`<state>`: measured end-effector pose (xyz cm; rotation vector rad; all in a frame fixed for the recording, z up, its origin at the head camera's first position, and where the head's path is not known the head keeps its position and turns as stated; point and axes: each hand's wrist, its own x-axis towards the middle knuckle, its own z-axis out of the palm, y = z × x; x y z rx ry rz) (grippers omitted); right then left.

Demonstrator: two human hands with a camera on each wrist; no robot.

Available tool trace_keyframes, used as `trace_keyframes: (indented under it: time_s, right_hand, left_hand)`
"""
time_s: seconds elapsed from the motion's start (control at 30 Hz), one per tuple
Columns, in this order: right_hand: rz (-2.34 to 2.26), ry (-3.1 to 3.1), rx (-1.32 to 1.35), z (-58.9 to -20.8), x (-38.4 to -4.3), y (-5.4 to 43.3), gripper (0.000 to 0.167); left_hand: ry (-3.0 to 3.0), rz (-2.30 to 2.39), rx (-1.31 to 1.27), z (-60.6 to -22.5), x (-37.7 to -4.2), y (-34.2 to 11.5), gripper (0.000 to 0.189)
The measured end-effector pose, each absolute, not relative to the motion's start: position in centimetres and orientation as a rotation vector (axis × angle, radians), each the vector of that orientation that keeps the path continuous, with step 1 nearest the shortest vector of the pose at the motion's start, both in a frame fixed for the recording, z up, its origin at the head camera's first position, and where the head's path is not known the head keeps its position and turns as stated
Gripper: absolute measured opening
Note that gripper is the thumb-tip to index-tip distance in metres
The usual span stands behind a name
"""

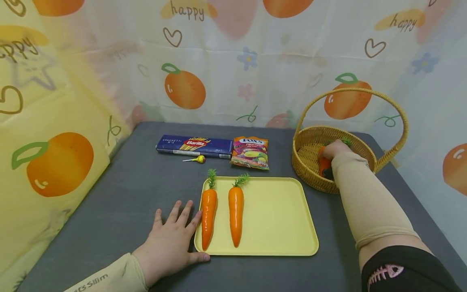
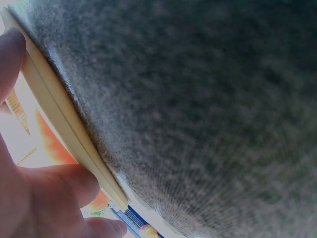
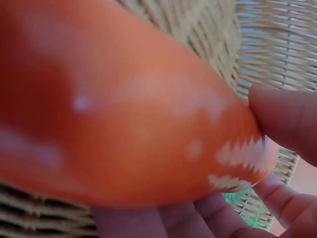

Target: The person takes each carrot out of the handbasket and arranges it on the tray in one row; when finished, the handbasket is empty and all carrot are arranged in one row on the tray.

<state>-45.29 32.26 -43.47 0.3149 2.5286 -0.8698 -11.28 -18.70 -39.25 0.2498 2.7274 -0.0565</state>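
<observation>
Grey tabletop (image 1: pixel 120 194): right hand (image 1: pixel 335 149) clamps a carrot (image 3: pixel 138 124) in the basket (image 1: pixel 310 175), right of the tray (image 1: pixel 275 215); left hand (image 1: pixel 169 244) lies spread.

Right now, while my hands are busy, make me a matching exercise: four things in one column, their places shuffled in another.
Things:
1. Left hand
2. Right hand
3. Lollipop
4. Candy bag

Places:
A. At the right end of the blue spaghetti box
B. In the basket, gripping a carrot
C. Just in front of the blue spaghetti box
D. At the left edge of the yellow tray

Pairs: 1-D, 2-B, 3-C, 4-A.
</observation>
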Motion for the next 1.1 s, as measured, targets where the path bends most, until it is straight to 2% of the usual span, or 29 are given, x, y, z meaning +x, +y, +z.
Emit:
trace_keyframes:
  time_s: [0.17, 0.4, 0.53, 0.77, 1.1]
  right_hand:
    - [-0.946, 2.542, 0.304, -40.4, -42.0, 30.6, 0.074]
    - [-1.333, 2.401, 0.325, -35.1, -37.2, 26.8, 0.091]
    - [-1.499, 2.330, 0.356, -33.3, -36.4, 25.8, 0.087]
    - [-1.628, 2.199, 0.299, -31.0, -36.1, 26.1, 0.092]
    - [-1.785, 2.067, 0.258, -29.1, -33.5, 25.5, 0.088]
  left_hand:
    - [2.731, -0.060, 0.259, -39.3, -11.3, -18.6, 0.122]
    - [2.728, -0.041, 0.261, -39.2, -11.2, -18.5, 0.122]
    - [2.734, -0.033, 0.265, -39.1, -11.2, -18.6, 0.122]
    - [2.746, -0.031, 0.271, -39.1, -11.1, -18.6, 0.122]
    - [2.743, -0.040, 0.272, -39.0, -11.1, -18.8, 0.123]
